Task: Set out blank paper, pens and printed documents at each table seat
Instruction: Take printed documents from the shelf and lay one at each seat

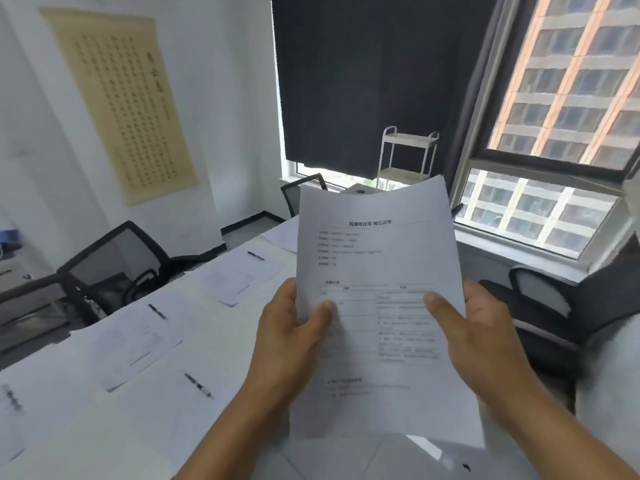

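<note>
Gripping printed documents between hands

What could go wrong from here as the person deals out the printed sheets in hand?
1. Both hands, left and right, grip the printed stack only by its lower half; its top edge bows, so sheets could flop or slip.
2. Lowering it over the table might knock the nearest pen off its paper.
3. Two sheets could stick together, leaving a seat short.
</note>
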